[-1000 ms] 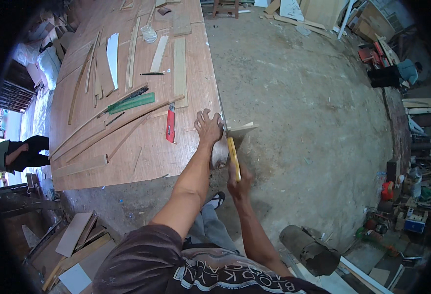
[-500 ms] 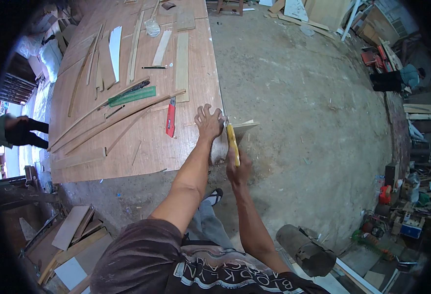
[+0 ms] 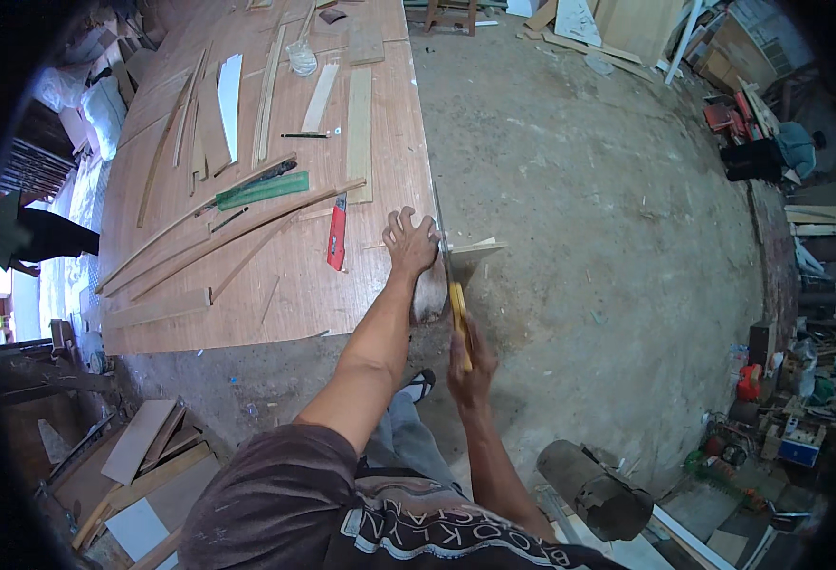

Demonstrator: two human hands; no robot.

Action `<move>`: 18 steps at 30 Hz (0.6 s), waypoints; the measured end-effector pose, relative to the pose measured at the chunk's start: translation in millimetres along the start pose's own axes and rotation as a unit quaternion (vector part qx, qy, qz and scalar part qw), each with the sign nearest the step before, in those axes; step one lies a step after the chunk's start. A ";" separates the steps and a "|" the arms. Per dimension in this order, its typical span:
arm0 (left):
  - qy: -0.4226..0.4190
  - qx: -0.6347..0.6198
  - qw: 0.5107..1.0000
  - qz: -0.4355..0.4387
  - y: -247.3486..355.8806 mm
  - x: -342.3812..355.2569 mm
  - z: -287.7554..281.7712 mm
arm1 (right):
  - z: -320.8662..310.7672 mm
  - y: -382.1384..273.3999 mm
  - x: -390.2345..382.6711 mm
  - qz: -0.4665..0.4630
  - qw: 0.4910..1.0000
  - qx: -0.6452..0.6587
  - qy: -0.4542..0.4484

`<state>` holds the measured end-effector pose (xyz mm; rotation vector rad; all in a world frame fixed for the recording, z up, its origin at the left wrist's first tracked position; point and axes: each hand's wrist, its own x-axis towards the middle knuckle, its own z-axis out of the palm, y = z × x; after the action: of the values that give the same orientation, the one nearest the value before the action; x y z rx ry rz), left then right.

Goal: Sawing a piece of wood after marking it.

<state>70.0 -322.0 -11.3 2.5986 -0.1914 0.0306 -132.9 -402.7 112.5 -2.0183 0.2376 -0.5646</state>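
My right hand (image 3: 473, 370) is wrapped round the yellow handle of a handsaw (image 3: 458, 302), low beyond the table's right edge. Its thin blade runs forward along that edge, across a thin wooden piece (image 3: 480, 250). One end of this piece sticks out over the floor. My left hand (image 3: 410, 245), fingers bent and somewhat apart, holds the piece down at the edge, hiding most of the part on the table. Left of that hand lies a red utility knife (image 3: 336, 235). A green ruler-like strip (image 3: 263, 190) is farther left.
The wood-grain table (image 3: 304, 294) bears several wooden strips (image 3: 359, 133), a white strip (image 3: 229, 104), a pencil (image 3: 305, 135) and a clear cup (image 3: 301, 59). Wood offcuts (image 3: 140, 440) are piled at lower left. A dark cylinder (image 3: 597, 489) lies at lower right. Two other people are at the far sides.
My right hand has drawn the saw back toward me, so its handle is lower and farther from the wooden piece. My left hand stays on the piece. The person at left has shifted.
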 end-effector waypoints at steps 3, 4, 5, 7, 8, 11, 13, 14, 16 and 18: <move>-0.013 -0.014 1.000 -0.011 7.4 -1.4 0.2 | -9.9 -14.4 8.9 0.069 0.997 -0.009 -0.035; -0.018 -0.027 0.999 -0.025 13.8 2.5 1.6 | -11.7 -14.8 14.4 0.070 0.997 -0.013 -0.034; -0.010 -0.025 0.999 -0.037 18.3 4.0 2.1 | -10.1 -15.8 19.2 0.071 0.997 -0.007 -0.038; -0.022 -0.014 0.999 -0.034 11.4 5.6 -5.3 | -4.5 -16.2 16.1 0.024 0.999 0.017 -0.025; -0.031 -0.002 0.999 -0.027 4.5 10.6 -9.6 | -3.9 -11.7 9.9 0.023 0.999 0.021 -0.023; -0.031 -0.012 0.999 -0.022 7.9 8.1 -6.3 | -11.2 -6.3 0.7 0.028 0.999 0.024 -0.007; -0.050 -0.005 0.998 -0.024 10.7 11.2 -6.3 | -3.8 -0.8 23.7 0.096 0.994 0.011 -0.052; -0.049 -0.007 0.999 -0.022 13.6 11.2 -2.1 | -2.2 0.2 28.1 0.094 0.994 0.010 -0.050; -0.029 -0.015 0.999 -0.021 14.0 4.8 -1.1 | 5.2 -1.2 28.1 0.110 0.991 0.059 -0.036; -0.011 0.007 1.000 -0.024 6.0 9.4 -6.9 | -1.3 -2.6 2.8 0.069 0.996 0.042 -0.032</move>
<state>78.5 -324.8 -1.8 2.6182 -0.1369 -0.0144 -131.3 -403.5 116.0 -1.9184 0.3068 -0.4145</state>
